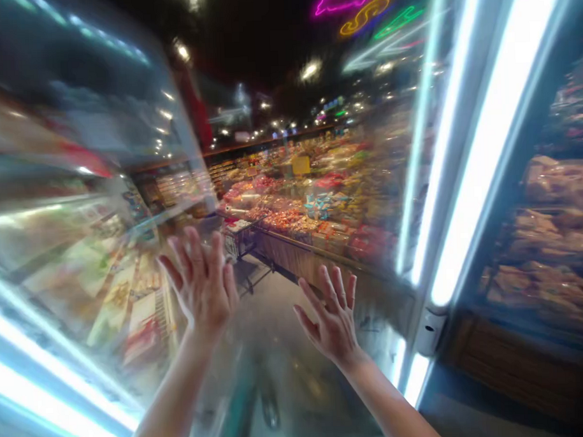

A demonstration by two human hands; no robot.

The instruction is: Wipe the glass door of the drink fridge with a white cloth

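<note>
My left hand [202,285] is raised left of centre, its fingers spread and nothing in it. To the right and slightly lower, my right hand [333,316] also has its fingers apart and holds nothing. The backs or palms are hard to tell apart in the blur. Both hands seem to be in front of or near a see-through pane with reflections. Beyond them, a shopping cart [242,239] stands on the floor between my hands, beside a long display of goods [291,218].
Bright light tubes [494,135] run along a frame at the right, with packaged goods [555,235] on shelves past it. More glowing tubes [48,367] cross the lower left. A blurred display [126,294] lies at the left. Neon signs [365,15] hang above.
</note>
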